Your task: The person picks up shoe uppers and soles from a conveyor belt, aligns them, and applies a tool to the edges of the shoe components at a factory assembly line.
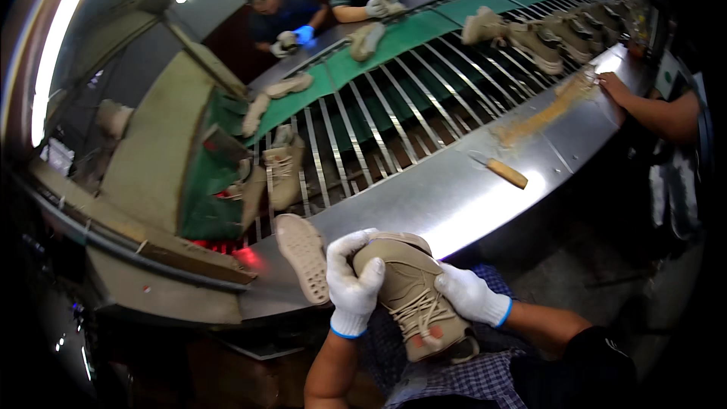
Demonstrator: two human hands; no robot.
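Between my two white-gloved hands is a beige lace-up shoe, its toe pointing away from me and its laces facing up. My left hand wraps round the toe on the left, thumb on the upper. My right hand grips the shoe's right side, thumb on top. Along the toe a pale sole edge shows; whether it is joined to the upper, I cannot tell. Just left of my left hand, a loose pale sole with a pattern of holes lies on the metal ledge.
A metal ledge curves along a slatted conveyor carrying several beige shoes. A wooden-handled tool lies on the ledge. Beyond the green belt, two people handle shoe parts. At right, a co-worker's hand rests on the ledge.
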